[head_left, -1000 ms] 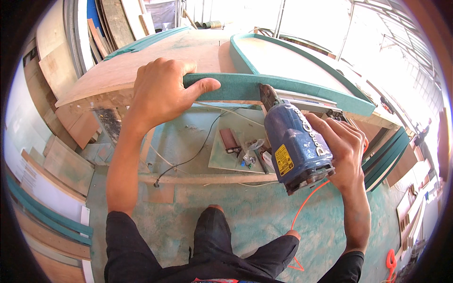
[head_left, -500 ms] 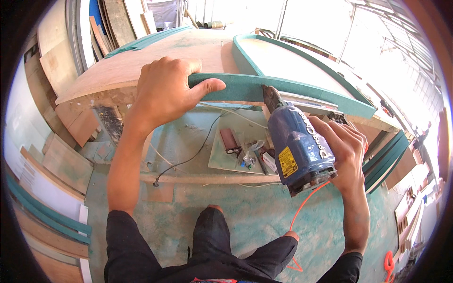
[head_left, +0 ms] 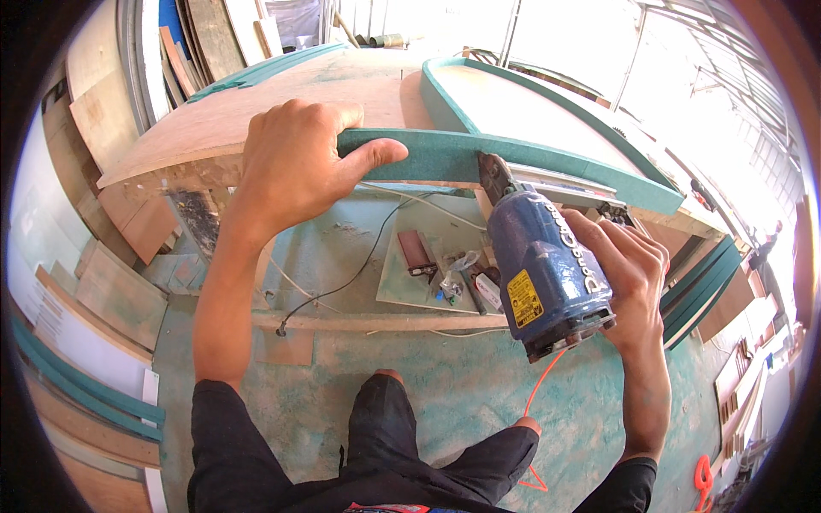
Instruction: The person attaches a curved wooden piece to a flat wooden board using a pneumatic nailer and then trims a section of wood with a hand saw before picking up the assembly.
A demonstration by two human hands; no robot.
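Two hands are at work along the near edge of the worktop (head_left: 214, 137). Your left hand (head_left: 299, 162) clamps down over the teal strip (head_left: 445, 158), fingers curled over its top and thumb pressed on its front face. Your right hand (head_left: 629, 274) is wrapped tight around the blue power tool (head_left: 547, 274), whose nose touches the strip just right of your left thumb. An orange cord (head_left: 539, 393) trails from the tool's base toward the green floor (head_left: 410, 385). Under the worktop lies a small board (head_left: 428, 269) with bits on it.
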